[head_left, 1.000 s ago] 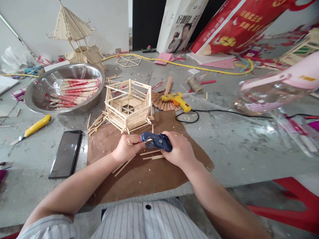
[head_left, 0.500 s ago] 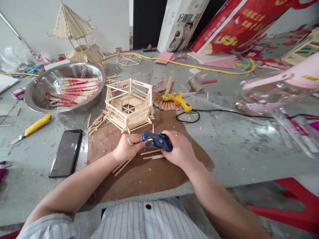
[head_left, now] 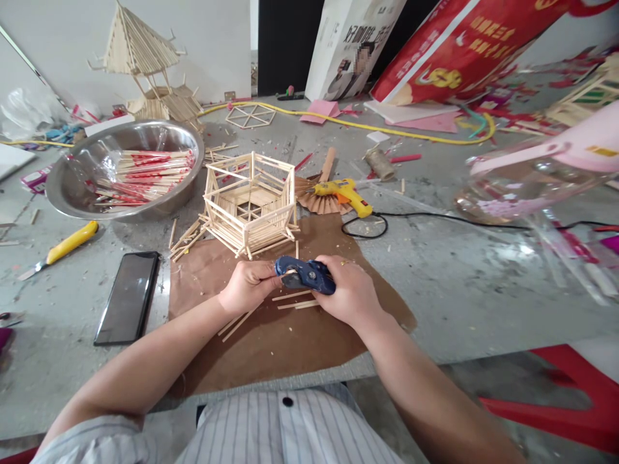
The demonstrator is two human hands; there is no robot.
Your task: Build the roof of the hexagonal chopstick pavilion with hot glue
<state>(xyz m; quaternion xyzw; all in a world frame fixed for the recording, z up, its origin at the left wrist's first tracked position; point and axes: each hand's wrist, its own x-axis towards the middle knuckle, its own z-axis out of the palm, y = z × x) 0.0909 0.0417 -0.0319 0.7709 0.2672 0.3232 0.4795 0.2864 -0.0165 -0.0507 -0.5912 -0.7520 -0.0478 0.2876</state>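
My right hand (head_left: 352, 291) is wrapped around a dark blue hand cutter (head_left: 312, 274) with a grey blade, held over the brown sheet. At the cutter's jaws, my left hand (head_left: 249, 285) pinches a thin wooden stick (head_left: 289, 273), of which only a short pale piece shows between fingertips and blade. Loose wooden sticks (head_left: 296, 300) lie on the brown sheet (head_left: 271, 354) beneath both hands. Just beyond them stands a six-sided frame (head_left: 251, 206) built of sticks, open at the top.
On the left are a steel bowl (head_left: 60, 187) of wrapped chopsticks, a yellow utility knife (head_left: 72, 242) and a phone (head_left: 128, 298). A yellow glue gun (head_left: 345, 193) with a black cord lies right of the frame. Behind the bowl rises a stick pagoda (head_left: 142, 48); a bottle (head_left: 532, 180) is at right.
Hardly anything differs. Both hands and the cutter keep their place, with only a very slight shift of the view.
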